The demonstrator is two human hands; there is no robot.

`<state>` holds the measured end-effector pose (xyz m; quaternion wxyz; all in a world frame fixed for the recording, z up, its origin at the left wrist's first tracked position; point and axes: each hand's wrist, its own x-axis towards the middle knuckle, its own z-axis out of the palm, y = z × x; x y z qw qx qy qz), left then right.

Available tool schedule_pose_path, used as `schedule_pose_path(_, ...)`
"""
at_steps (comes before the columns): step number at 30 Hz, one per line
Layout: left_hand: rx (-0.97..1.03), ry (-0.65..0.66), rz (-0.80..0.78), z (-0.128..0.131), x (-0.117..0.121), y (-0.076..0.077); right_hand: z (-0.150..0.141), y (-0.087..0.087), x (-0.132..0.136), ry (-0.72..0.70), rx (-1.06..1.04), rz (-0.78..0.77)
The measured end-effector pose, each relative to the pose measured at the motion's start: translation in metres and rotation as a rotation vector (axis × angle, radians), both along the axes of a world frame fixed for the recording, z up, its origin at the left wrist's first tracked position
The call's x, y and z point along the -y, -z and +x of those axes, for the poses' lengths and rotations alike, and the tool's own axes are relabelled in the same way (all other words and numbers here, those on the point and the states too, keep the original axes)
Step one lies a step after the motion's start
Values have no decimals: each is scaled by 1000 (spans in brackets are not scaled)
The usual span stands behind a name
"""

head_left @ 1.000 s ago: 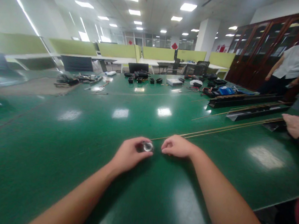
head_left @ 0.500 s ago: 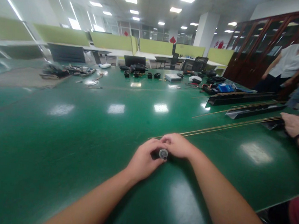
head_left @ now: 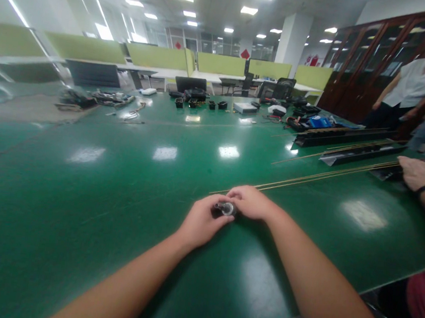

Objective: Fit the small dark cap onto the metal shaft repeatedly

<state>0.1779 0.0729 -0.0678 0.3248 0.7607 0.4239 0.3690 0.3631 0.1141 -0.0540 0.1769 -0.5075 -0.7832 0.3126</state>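
Note:
Between my two hands is a small round metal fitting [head_left: 227, 209] with a narrow stub on one side, which points left. My left hand [head_left: 203, 220] curls around it, thumb below and fingers above. From the right, my right hand [head_left: 249, 202] has its bent fingers pressed close against the same part; its fingertips are partly hidden. Just behind my hands lie long thin brass-coloured rods [head_left: 301, 179], stretching off to the right. Both hands are low over the green tabletop [head_left: 119, 250].
At the right edge a co-worker's hand [head_left: 418, 175] with a dark wristband is by the rods and a black channel. More black channels [head_left: 339, 138] lie behind. Small black boxes [head_left: 212, 105] and a grey-white box [head_left: 245, 108] stand at the back. Two people stand at right.
The metal fitting has turned between my hands: its stub pointed down and right before and points left now. My hands stay in nearly the same place.

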Motion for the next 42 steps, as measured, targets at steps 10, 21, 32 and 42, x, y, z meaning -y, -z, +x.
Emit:
schedule_pose_path(10,80,36,-108,4,1,-3,0,-2,3,-4,27,14)
schedule_pose_path(21,82,68,-110,4,0,-4,0,-6,6,2,23,-6)
schedule_pose_path(32,48,51,-81,2,1,-2,-1,-8,6,-9,56,11)
schedule_pose_path(42,111,36,84,3,5,-8,-2,-7,6,-14,65,24)
